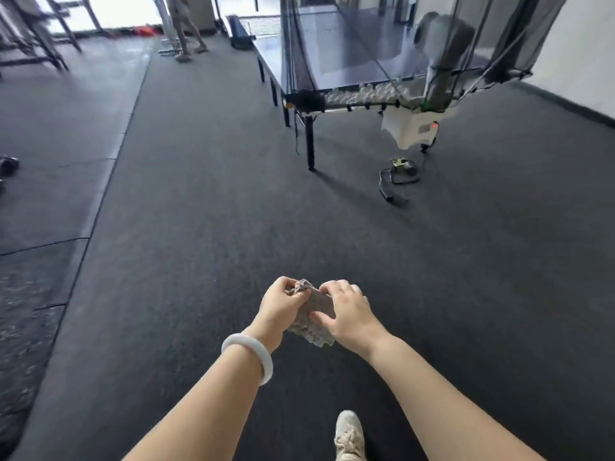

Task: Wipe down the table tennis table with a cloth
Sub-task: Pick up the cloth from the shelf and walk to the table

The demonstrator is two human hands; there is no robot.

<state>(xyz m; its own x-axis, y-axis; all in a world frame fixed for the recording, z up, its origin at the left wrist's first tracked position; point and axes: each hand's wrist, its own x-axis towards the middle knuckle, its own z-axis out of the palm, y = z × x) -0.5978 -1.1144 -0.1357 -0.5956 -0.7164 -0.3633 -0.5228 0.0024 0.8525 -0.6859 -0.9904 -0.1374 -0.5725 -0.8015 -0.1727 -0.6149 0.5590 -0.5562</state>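
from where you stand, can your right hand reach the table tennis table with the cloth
Probably not: the table tennis table stands well ahead across open floor, while the right hand holds the cloth near the body.

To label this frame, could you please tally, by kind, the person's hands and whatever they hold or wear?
hands: 2 (left hand, right hand)
grey cloth: 1
white bangle: 1
beige sneaker: 1
total: 5
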